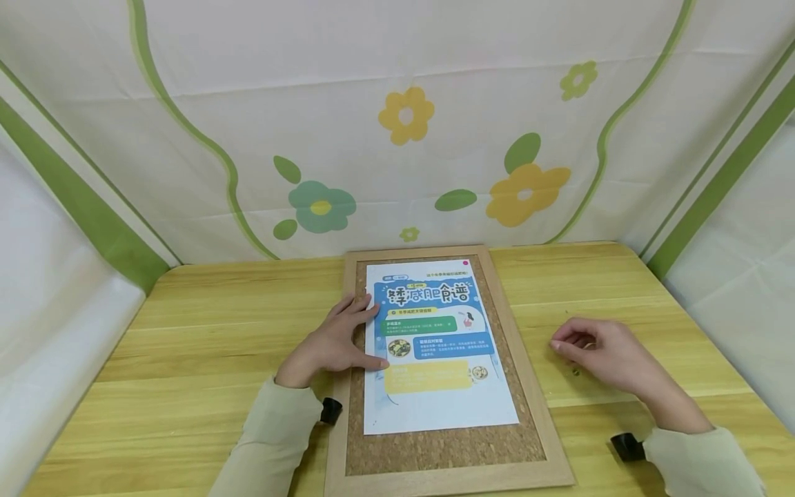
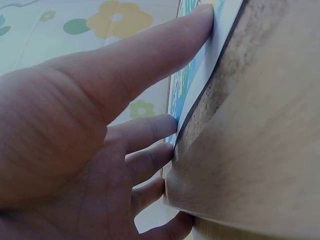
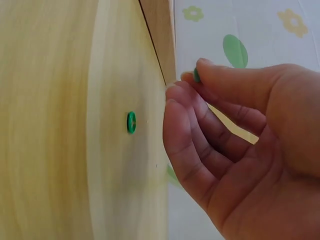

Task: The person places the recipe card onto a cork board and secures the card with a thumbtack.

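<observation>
A printed poster sheet (image 1: 435, 407) lies on a wood-framed cork board (image 1: 447, 455). A pink thumbtack (image 1: 465, 263) sits at its upper right corner. My left hand (image 1: 338, 342) rests across the board's left side with fingers spread, thumb and fingertips touching the sheet's left edge. Right of the board, above the table, my right hand (image 1: 605, 352) pinches a small green thumbtack (image 3: 196, 75) between thumb and index finger; most of it is hidden by the fingers. Another green thumbtack (image 3: 131, 122) lies on the table below that hand.
The board lies on a yellow wood-grain table (image 1: 205, 331). A white curtain (image 1: 310, 103) with flower prints hangs along the back and sides. Black wrist straps show at both sleeves.
</observation>
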The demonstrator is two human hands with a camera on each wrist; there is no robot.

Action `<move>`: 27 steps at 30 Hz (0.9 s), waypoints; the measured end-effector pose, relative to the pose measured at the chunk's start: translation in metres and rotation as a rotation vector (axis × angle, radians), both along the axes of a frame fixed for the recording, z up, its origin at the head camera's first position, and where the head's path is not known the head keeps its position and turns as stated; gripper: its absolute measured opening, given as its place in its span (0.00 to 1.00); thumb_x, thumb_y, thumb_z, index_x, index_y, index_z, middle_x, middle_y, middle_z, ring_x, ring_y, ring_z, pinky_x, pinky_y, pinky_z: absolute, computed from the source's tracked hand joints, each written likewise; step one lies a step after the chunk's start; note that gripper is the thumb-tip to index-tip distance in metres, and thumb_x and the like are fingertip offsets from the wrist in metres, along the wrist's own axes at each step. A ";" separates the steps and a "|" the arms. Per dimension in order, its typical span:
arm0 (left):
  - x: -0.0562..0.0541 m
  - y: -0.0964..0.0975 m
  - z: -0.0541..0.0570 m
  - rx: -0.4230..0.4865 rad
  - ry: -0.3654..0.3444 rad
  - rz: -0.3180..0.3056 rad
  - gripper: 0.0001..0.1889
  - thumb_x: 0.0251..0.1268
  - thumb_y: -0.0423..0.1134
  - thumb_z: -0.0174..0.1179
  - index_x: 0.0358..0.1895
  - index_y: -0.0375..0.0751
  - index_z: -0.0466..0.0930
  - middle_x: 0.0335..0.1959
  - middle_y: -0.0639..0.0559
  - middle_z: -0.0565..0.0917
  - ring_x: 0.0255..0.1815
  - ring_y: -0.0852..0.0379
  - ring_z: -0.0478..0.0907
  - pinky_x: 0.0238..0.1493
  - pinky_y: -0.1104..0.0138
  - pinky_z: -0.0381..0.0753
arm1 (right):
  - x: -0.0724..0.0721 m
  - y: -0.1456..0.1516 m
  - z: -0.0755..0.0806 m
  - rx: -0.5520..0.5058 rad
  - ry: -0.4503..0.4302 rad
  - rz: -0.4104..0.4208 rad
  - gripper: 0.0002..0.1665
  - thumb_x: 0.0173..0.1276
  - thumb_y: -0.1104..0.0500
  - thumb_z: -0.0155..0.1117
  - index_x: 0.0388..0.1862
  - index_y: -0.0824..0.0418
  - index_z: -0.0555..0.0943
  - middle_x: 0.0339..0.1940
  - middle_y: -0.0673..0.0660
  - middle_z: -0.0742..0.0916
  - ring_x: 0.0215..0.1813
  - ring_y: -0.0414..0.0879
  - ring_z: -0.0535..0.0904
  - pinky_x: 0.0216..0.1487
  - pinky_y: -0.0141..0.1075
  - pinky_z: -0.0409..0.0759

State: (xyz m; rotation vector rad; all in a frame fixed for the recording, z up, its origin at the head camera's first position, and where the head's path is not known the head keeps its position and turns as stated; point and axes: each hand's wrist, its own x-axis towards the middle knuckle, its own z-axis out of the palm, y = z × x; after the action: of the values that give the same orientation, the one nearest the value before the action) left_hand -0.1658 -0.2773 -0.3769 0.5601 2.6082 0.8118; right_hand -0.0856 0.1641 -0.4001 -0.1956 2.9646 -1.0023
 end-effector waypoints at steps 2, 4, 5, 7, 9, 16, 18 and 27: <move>0.000 0.000 0.000 -0.001 0.001 0.000 0.56 0.56 0.49 0.83 0.85 0.39 0.60 0.90 0.39 0.53 0.92 0.32 0.37 0.85 0.31 0.49 | 0.001 -0.003 0.001 -0.022 -0.006 0.015 0.04 0.77 0.54 0.72 0.41 0.51 0.90 0.35 0.47 0.90 0.35 0.35 0.82 0.38 0.31 0.83; 0.001 0.001 0.002 -0.001 0.000 0.002 0.56 0.56 0.49 0.83 0.85 0.39 0.60 0.90 0.40 0.53 0.92 0.32 0.37 0.85 0.31 0.50 | 0.001 -0.007 0.003 -0.054 -0.018 0.030 0.04 0.77 0.55 0.72 0.42 0.52 0.90 0.34 0.48 0.90 0.34 0.36 0.83 0.37 0.31 0.84; 0.001 0.001 0.002 -0.002 -0.002 0.005 0.56 0.56 0.49 0.83 0.85 0.39 0.60 0.90 0.40 0.53 0.92 0.32 0.37 0.85 0.31 0.49 | 0.002 -0.010 0.004 -0.064 -0.020 0.037 0.04 0.77 0.55 0.72 0.41 0.52 0.90 0.34 0.48 0.90 0.34 0.36 0.83 0.37 0.31 0.84; 0.001 0.002 0.003 -0.004 -0.004 0.008 0.56 0.56 0.49 0.83 0.85 0.39 0.60 0.90 0.40 0.52 0.92 0.32 0.37 0.85 0.31 0.50 | 0.002 -0.015 0.005 -0.086 -0.027 0.054 0.03 0.76 0.56 0.72 0.41 0.53 0.90 0.34 0.48 0.90 0.34 0.36 0.83 0.37 0.31 0.85; 0.001 0.001 0.003 -0.006 -0.005 0.010 0.56 0.56 0.49 0.83 0.85 0.39 0.61 0.90 0.41 0.52 0.92 0.33 0.37 0.85 0.31 0.50 | 0.003 -0.021 0.005 -0.111 -0.041 0.071 0.03 0.75 0.56 0.73 0.41 0.53 0.90 0.33 0.49 0.90 0.34 0.37 0.83 0.37 0.32 0.85; -0.001 0.000 0.000 -0.010 -0.003 0.003 0.56 0.57 0.50 0.83 0.85 0.40 0.60 0.91 0.41 0.52 0.92 0.32 0.37 0.85 0.31 0.50 | 0.006 -0.039 0.003 -0.178 -0.119 0.133 0.04 0.76 0.56 0.73 0.41 0.55 0.90 0.33 0.49 0.89 0.34 0.36 0.83 0.36 0.32 0.86; -0.001 0.001 0.000 -0.011 -0.007 0.004 0.56 0.57 0.50 0.82 0.86 0.40 0.60 0.91 0.42 0.52 0.92 0.33 0.36 0.85 0.31 0.49 | 0.006 -0.043 0.003 -0.212 -0.148 0.152 0.05 0.77 0.57 0.71 0.43 0.57 0.90 0.33 0.50 0.89 0.33 0.37 0.84 0.35 0.33 0.87; 0.000 0.000 0.002 -0.012 -0.015 0.005 0.56 0.57 0.50 0.82 0.86 0.41 0.60 0.91 0.42 0.52 0.92 0.33 0.36 0.86 0.32 0.49 | 0.009 -0.053 0.001 -0.250 -0.181 0.221 0.07 0.78 0.58 0.69 0.45 0.59 0.90 0.33 0.50 0.89 0.33 0.37 0.83 0.33 0.34 0.86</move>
State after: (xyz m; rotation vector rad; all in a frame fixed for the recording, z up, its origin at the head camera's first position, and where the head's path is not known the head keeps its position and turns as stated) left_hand -0.1657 -0.2772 -0.3754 0.5425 2.5996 0.7986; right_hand -0.0761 0.1108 -0.3995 -0.4007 2.5833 -1.2801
